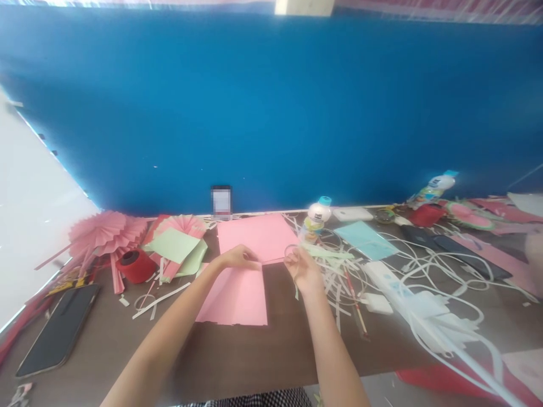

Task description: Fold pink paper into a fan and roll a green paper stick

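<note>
In the head view my left hand (241, 257) is on the pink paper, its fingers closed at the sheet's middle. This pink paper (246, 297) has a creased lower part near me. A wider pink part (254, 234) lies beyond my hand; I cannot tell if both are one sheet. Close to the paper's right edge, my right hand (304, 270) is closed on thin scissors (291, 249). One looped handle shows, and a thin blade points left along the paper's edge. A narrow pale strip (296, 291) hangs below my right fingers.
Left are pink paper fans (108, 234), green paper (173, 246), a red roll (136, 265) and a phone (59, 330). Right are a glue bottle (318, 215), paper scraps (335, 271), blue paper (367, 238), white cables (441, 265) and a power strip (390, 291). A blue wall (271, 113) rises behind.
</note>
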